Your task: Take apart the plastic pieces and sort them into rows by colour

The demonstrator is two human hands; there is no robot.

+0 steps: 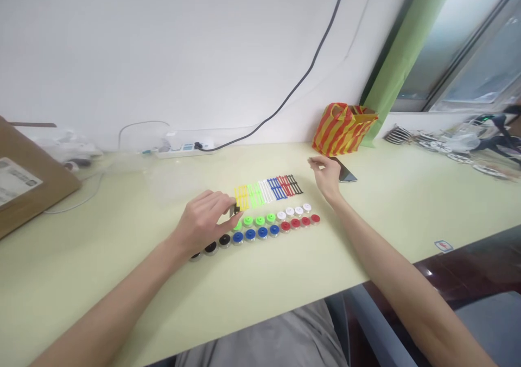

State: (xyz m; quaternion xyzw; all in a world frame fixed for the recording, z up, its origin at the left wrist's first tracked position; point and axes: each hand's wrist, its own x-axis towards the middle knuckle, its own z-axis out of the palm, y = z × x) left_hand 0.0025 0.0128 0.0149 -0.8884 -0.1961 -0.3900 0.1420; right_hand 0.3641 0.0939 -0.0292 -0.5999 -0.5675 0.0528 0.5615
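My left hand is closed in a pinch on a small black and clear piece, which looks like a black-lidded jar and is partly covered by the fingers. Beneath and beside it stand two rows of small clear jars with coloured lids: black, blue, red, green and white. Behind them lie thin plastic sticks grouped by colour, from yellow to black. My right hand is pinched shut beside a phone; what its fingertips hold, if anything, cannot be made out.
A red and yellow striped bag stands against the wall. At the left is a cardboard box. A power strip with a black cable sits at the back. Round patterned pieces lie far right.
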